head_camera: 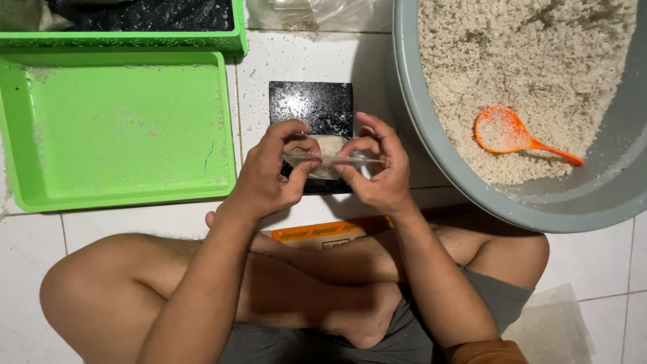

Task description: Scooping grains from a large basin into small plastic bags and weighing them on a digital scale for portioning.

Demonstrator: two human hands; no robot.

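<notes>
A floor of white tiles [310, 61] is seen from above, with a person seated cross-legged at the bottom of the view. A small clear plastic bag [330, 160], partly filled with pale grain, is held up between both hands over a small black scale [311, 108] that sits on the tiles. The bag's top edge is pinched by the left hand [269, 176] on one side and by the right hand [379, 170] on the other, thumbs and fingertips closed narrowly on the plastic while the other fingers are curled above it. To the left, a shallow green tray [114, 128] dusted with crumbs is laid flat, and behind it the edge of a second green tray [135, 40] with something dark inside is visible. To the right, a large grey basin [431, 148] is filled with pale grain [526, 61], and an orange scoop [513, 135] is resting on the grain with its handle pointing right. An orange cardboard box [323, 232] is tucked just in front of the crossed legs, below the hands. Clear plastic is crumpled at the top edge.
</notes>
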